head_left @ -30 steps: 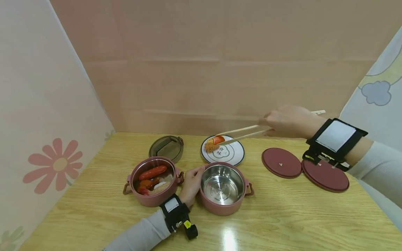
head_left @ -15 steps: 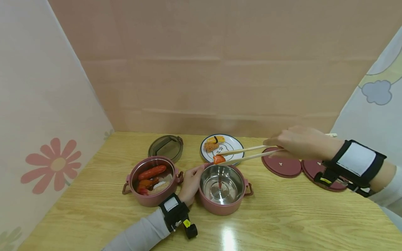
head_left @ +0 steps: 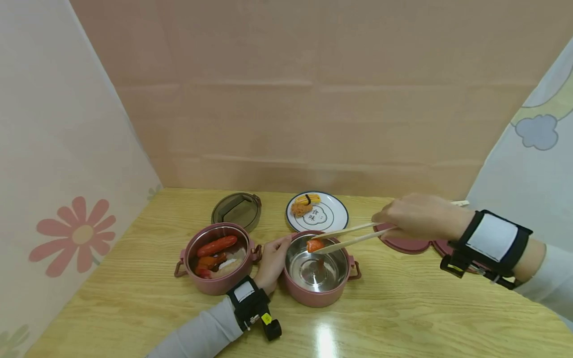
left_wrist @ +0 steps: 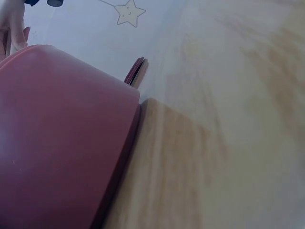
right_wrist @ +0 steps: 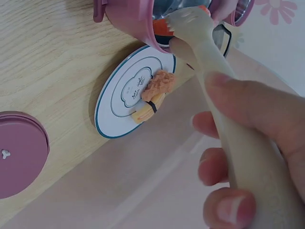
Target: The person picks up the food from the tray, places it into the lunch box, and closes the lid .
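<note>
Cream tongs (head_left: 351,240) in my right hand (head_left: 416,216) pinch a small orange-red piece of food (head_left: 315,245) inside the mouth of the right pink pot (head_left: 313,298). Curled fingers and a thumb grip the tongs' handle in the right wrist view, and the serrated tip (right_wrist: 188,21) overlaps the pot's opening. My left hand (head_left: 272,263) holds that pot at its left side, thumb at the rim; its left handle is hidden. Only the pot's outer wall (left_wrist: 62,138) and a little of my right hand (left_wrist: 12,21) show in the left wrist view.
Left of this pot stands another pink pot (head_left: 219,286) containing a sausage (head_left: 217,246) and other food. Behind are a brownish oval lid (head_left: 243,214) and a white plate (head_left: 335,214) with a fried piece (head_left: 301,209) and a yellow banded piece (head_left: 309,199). Dark pink lids (right_wrist: 21,157) lie at right.
My right hand has brought the orange-red piece from the plate toward me, lowering it into the right pot's mouth with the tongs. The left hand stays at the pot.
</note>
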Motion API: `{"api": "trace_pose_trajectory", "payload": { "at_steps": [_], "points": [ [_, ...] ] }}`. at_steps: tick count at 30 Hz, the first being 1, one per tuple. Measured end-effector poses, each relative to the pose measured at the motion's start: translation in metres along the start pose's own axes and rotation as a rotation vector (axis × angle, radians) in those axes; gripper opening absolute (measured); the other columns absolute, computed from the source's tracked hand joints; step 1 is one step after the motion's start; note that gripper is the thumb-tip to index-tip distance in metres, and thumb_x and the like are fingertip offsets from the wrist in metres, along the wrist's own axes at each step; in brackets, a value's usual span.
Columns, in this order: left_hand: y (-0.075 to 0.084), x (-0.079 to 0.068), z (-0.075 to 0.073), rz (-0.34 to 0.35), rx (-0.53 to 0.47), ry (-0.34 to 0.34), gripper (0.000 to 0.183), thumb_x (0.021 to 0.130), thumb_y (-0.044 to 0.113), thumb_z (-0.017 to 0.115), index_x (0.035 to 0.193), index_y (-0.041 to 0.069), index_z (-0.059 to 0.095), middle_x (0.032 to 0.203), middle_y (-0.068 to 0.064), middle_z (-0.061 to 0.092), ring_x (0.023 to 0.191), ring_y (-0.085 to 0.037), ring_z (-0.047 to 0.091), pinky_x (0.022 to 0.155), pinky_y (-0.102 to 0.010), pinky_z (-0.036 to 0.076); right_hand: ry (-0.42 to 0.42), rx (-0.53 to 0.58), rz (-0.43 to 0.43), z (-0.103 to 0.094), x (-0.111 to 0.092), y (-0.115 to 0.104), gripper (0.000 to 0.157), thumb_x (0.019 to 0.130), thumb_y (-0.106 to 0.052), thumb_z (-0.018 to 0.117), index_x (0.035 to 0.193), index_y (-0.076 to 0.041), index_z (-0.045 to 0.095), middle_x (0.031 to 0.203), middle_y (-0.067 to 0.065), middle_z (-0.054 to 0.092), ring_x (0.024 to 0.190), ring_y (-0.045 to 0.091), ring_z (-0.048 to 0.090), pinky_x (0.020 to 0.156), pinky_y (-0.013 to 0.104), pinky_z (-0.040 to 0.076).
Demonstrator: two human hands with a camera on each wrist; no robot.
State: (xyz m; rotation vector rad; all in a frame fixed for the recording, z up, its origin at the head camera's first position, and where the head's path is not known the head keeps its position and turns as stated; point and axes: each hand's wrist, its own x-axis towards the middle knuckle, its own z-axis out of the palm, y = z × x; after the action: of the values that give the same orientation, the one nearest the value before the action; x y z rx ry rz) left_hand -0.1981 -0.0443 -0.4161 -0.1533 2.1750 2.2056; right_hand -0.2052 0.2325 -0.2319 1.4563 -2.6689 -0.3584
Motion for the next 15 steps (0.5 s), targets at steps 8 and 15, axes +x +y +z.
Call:
{"api": "trace_pose_trajectory", "payload": {
  "at_steps": [8, 15],
  "points": [
    [-0.002, 0.001, 0.000, -0.041, -0.001, 0.005, 0.038, 0.097, 0.026, 0.046, 0.124, 0.005, 0.062, 0.131, -0.014, 0.058, 0.127, -0.028, 0.048, 0.106, -0.045, 0.037, -0.080, 0.028, 0.021, 0.003, 0.011, -0.007, 0.018, 0.079, -0.035, 0.069, 0.088, -0.019, 0.068, 0.080, -0.009, 0.069, 0.058, 0.007, 0.056, 0.054, 0.032, 0.053],
    [-0.003, 0.001, 0.000, -0.014, -0.020, 0.009, 0.040, 0.096, 0.028, 0.047, 0.123, 0.003, 0.062, 0.130, -0.015, 0.059, 0.126, -0.028, 0.048, 0.106, -0.044, 0.037, -0.142, 0.027, 0.047, -0.003, 0.027, -0.014, 0.021, 0.079, -0.037, 0.069, 0.088, -0.018, 0.069, 0.068, -0.011, 0.060, 0.056, 0.003, 0.047, 0.050, 0.027, 0.049]
  ]
}}
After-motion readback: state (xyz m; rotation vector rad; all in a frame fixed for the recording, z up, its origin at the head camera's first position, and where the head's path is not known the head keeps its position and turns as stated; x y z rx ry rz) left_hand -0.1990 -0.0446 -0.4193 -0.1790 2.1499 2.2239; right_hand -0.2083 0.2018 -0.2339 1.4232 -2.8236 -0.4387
